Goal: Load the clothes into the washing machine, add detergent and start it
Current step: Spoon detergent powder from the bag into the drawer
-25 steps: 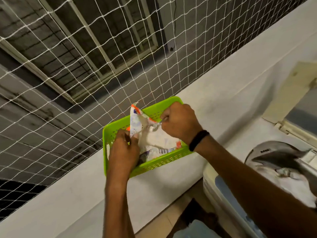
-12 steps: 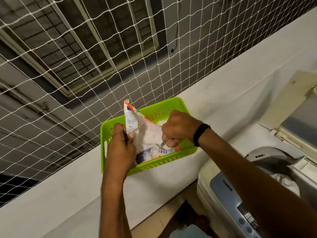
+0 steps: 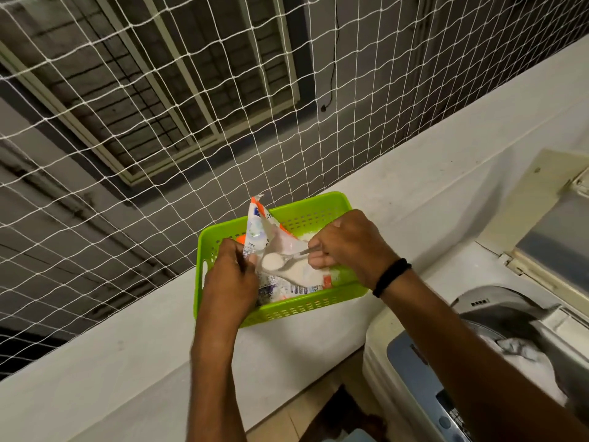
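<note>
A white and orange detergent packet (image 3: 259, 232) stands in a green plastic basket (image 3: 296, 309) on the white ledge. My left hand (image 3: 231, 275) grips the packet's left edge and holds it upright. My right hand (image 3: 349, 247) grips the handle of a metal spoon (image 3: 277, 261), whose bowl is heaped with white powder and sits at the packet's mouth. The top-loading washing machine (image 3: 411, 365) stands at the lower right with its lid (image 3: 554, 224) raised, and pale clothes (image 3: 522, 355) lie in the drum.
A white safety net (image 3: 191, 100) rises from the far edge of the ledge (image 3: 446, 173), with a window grille behind it. The floor (image 3: 322, 406) shows between the ledge wall and the washer, with dark and pale blue items low in view.
The spoon went down into the packet and has come up again loaded with powder. The head camera has shifted, bringing more of the washer's drum and clothes into view.
</note>
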The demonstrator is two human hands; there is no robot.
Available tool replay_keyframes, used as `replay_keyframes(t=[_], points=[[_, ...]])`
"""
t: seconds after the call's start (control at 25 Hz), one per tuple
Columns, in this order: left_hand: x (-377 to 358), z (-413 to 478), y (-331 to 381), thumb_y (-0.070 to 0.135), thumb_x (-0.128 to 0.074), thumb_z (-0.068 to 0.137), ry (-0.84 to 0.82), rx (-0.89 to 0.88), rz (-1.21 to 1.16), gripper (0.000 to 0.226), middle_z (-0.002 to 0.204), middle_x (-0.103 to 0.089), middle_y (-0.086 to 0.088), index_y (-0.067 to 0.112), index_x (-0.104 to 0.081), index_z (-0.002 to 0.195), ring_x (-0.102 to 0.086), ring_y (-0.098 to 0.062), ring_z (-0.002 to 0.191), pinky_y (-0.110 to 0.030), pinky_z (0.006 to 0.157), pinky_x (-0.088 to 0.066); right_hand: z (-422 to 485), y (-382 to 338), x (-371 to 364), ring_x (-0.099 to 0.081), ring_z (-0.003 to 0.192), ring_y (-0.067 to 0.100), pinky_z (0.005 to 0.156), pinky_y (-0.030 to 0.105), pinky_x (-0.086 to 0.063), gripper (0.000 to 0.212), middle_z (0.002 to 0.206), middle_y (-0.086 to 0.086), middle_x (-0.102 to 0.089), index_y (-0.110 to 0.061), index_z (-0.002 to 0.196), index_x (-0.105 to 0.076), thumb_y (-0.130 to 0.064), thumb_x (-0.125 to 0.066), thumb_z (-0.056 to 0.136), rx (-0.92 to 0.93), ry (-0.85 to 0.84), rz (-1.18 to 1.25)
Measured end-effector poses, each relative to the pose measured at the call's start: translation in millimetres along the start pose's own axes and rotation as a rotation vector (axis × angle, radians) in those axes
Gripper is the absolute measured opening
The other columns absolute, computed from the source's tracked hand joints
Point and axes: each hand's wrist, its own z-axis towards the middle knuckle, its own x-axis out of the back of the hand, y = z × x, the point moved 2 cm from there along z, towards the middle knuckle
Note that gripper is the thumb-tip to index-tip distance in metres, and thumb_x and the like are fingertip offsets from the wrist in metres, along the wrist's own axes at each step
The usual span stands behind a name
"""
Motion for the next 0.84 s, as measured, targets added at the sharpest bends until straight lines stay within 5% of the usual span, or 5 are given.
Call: replay_keyframes(t=[0.24, 0.56, 0.84], points=[[5, -4, 12, 0.015, -0.056, 0.095, 0.043, 0.047, 0.016, 0.015, 0.096, -0.06, 0.007, 0.019, -0.058, 0.109, -0.056, -0.02, 0.082, -0.027, 0.07, -0.037, -14, 0, 22, -0.073, 0.068, 0.036, 0.071, 0.041, -0.063, 0.024, 0.08, 0.029, -0.07, 0.015, 0.084, -0.067, 0.007, -0.045, 0.083, -0.032, 0.012, 0.206], [7, -5, 19, 0.013, -0.073, 0.081, 0.115, 0.008, -0.261, 0.042, 0.115, -0.068, 0.007, 0.031, -0.055, 0.115, -0.065, -0.011, 0.104, -0.038, 0.087, -0.056, -34, -3, 40, -0.067, 0.065, 0.03, 0.055, 0.023, -0.06, 0.023, 0.079, 0.021, -0.065, 0.017, 0.093, -0.062, 0.014, -0.04, 0.09, -0.081, -0.079, 0.434], [1, -7, 43, 0.007, -0.065, 0.088, 0.336, -0.146, -0.43, 0.031, 0.113, -0.069, 0.007, 0.029, -0.06, 0.109, -0.065, -0.009, 0.109, -0.035, 0.097, -0.053, -42, -1, 61, -0.067, 0.064, 0.028, 0.054, 0.022, -0.059, 0.024, 0.082, 0.022, -0.064, 0.021, 0.101, -0.061, 0.015, -0.04, 0.09, -0.015, -0.039, 0.474]])
